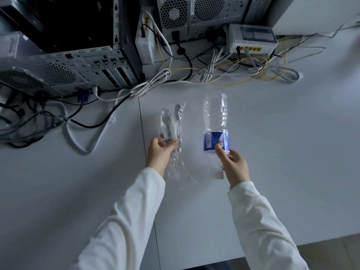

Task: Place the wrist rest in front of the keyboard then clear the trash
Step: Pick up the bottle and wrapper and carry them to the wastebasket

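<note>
My left hand (pixel 160 152) grips a clear plastic wrapper (pixel 172 133) with two spoons inside, held above the white desk (pixel 272 152). My right hand (pixel 232 164) holds an empty clear water bottle (pixel 215 117) with a blue label, its base pointing away from me. Both hands are over the middle of the desk, a short way apart. No wrist rest or keyboard is in view.
Computer towers (pixel 78 61) stand at the back left and a second case (pixel 185 14) at the back centre. A white router (pixel 253 38) sits at the back right. Tangled white, black and yellow cables (pixel 214 73) spread along the back. The desk's front edge (pixel 292 244) runs at lower right.
</note>
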{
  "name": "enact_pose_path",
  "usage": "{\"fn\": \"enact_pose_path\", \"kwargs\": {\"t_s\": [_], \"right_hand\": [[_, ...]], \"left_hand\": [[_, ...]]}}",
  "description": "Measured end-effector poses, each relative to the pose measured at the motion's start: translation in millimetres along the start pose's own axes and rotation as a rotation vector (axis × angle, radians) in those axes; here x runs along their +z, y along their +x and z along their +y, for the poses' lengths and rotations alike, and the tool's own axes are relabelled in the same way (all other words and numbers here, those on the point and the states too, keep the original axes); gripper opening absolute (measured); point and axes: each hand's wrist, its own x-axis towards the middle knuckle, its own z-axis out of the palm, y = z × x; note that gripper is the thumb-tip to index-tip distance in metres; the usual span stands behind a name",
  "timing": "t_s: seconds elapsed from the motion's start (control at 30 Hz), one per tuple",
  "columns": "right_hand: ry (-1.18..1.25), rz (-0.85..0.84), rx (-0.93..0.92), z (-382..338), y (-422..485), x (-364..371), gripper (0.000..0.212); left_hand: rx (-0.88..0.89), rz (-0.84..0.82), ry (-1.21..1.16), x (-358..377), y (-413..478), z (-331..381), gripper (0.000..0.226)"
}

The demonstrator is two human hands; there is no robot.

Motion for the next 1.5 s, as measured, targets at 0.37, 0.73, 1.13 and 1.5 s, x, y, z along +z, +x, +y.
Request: {"fn": "enact_pose_path", "kwargs": {"t_s": [0.37,0.73,1.13,1.5], "right_hand": [[0.156,0.074,0.02,38,-76,-3,0.035],[0.438,0.208,0.118,123,-154,-39,0.031],[0.707,0.39,0.176,209,-206,-161,0.028],[0.702,0.521,0.212,317,-229,-312,0.031]], "left_hand": [[-0.044,-0.387,-0.124,-34,-54,-12,0.023],[-0.022,-0.644,-0.006,-33,-120,-60,0.026],[0.021,-0.857,0.192,62,-226,-111,0.039],[-0.011,-0.894,0.397,184,-319,-215,0.05]]}}
